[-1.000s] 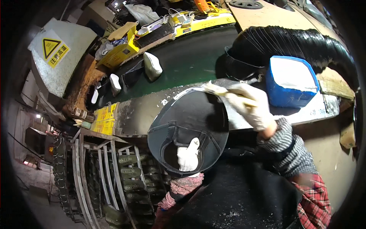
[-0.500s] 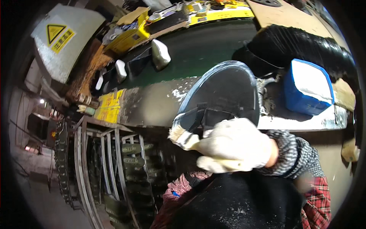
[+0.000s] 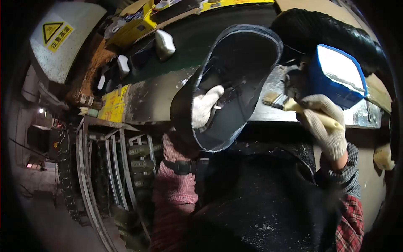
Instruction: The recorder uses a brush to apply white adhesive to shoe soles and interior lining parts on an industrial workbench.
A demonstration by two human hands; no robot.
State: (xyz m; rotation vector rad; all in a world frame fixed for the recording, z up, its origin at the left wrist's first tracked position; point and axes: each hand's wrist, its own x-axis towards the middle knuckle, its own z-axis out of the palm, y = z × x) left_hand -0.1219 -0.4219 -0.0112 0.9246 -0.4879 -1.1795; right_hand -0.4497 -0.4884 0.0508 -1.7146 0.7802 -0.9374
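Observation:
My left hand, in a white knit glove, grips a large black curved shell with a pale grey-blue rim. The thumb lies against the shell's inner face; the other fingers are hidden. The shell is held tilted above the metal ledge, its hollow facing me. In my right hand, also gloved, the wooden handle of a paintbrush is held. Its tan bristles point left, just right of the shell and apart from it. Beyond that hand stands a blue tub of white paste or liquid.
A metal ledge borders a dark green conveyor belt carrying several white-ended dark pieces. Black ribbed material lies at the back right. At the left are a metal rack with olive sole-shaped pieces and a warning-marked grey housing.
My right hand has moved right with the paintbrush, from in front of the shell to beside the tub. The shell has been raised and tilted, and my left hand has come into view.

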